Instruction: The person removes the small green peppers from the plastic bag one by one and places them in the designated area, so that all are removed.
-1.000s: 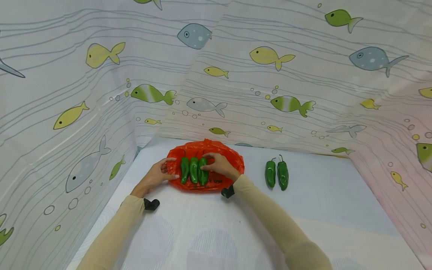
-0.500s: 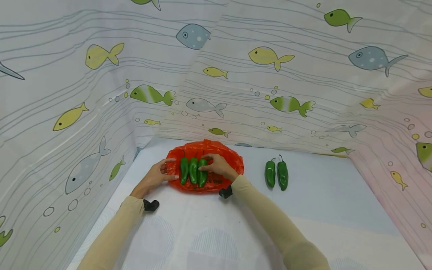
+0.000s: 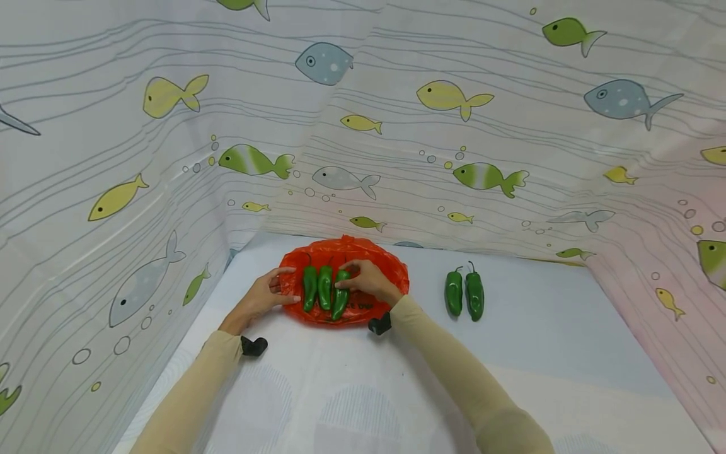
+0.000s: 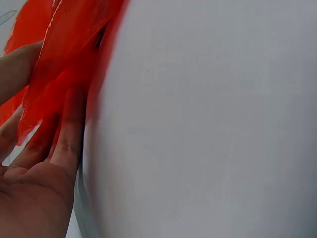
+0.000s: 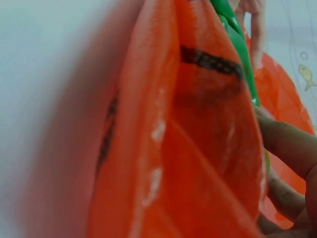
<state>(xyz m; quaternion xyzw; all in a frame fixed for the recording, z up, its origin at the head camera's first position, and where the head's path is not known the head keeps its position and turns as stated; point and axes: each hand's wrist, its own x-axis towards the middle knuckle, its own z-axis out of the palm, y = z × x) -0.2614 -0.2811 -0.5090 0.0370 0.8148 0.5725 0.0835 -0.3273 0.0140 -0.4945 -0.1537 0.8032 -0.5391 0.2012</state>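
Observation:
Three green chili peppers lie side by side on the red plastic bag point(image 3: 377, 306): a left one point(image 3: 309, 290), a middle one point(image 3: 324, 287) and a right one point(image 3: 340, 306). My right hand point(image 3: 370, 278) pinches the right pepper near its stem end, thumb in front. At the bag's left side rests my left hand point(image 3: 263, 294), thumb and fingers spread apart against the film. Red film covers some of its fingertips point(image 4: 74, 101) in the left wrist view. Bag folds with black print fill the right wrist view, a green pepper point(image 5: 240, 47) beyond them.
Two more green chili peppers point(image 3: 454, 292) point(image 3: 475, 294) lie on the white table point(image 3: 544, 328) to the right of the bag. Fish-patterned sheets point(image 3: 397, 145) rise behind and at both sides.
The right pepper has shifted slightly toward me and tilted, its tip now lower and its stem leaning right. My left hand and the other peppers stay almost still.

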